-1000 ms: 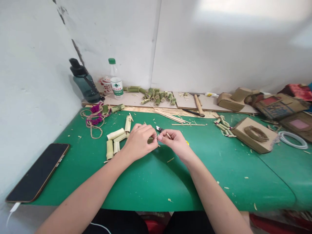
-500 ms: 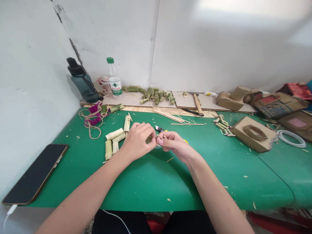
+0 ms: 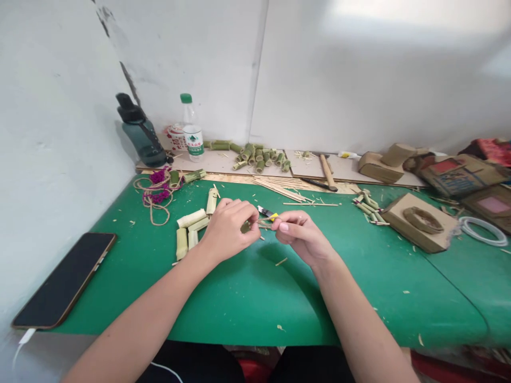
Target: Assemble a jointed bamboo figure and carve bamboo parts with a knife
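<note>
My left hand [image 3: 229, 230] is closed round a short green bamboo piece [image 3: 245, 227], which its fingers mostly cover. A thin brown twine [image 3: 265, 219] runs from there across a small gap to my right hand [image 3: 301, 235], where thumb and forefinger pinch it. Below the twine, a small stick end [image 3: 261, 238] pokes out near the left fingertips. Just behind the hands lies a utility knife [image 3: 266, 213] with a yellow part. Left of my left hand, several pale bamboo pieces [image 3: 191, 218] are joined in a bent figure on the green table.
Thin sticks [image 3: 280, 189], a hammer [image 3: 328, 173] and cut bamboo tubes [image 3: 259, 155] lie toward the wall. Twine with purple yarn [image 3: 158, 191], two bottles and a phone [image 3: 66, 279] are on the left. Cardboard pieces [image 3: 415, 221] and a small bamboo figure [image 3: 369, 206] sit right.
My right hand has drawn away to the right from my left hand, and more twine shows between them. The left hand keeps its grip. The whole view has shifted slightly.
</note>
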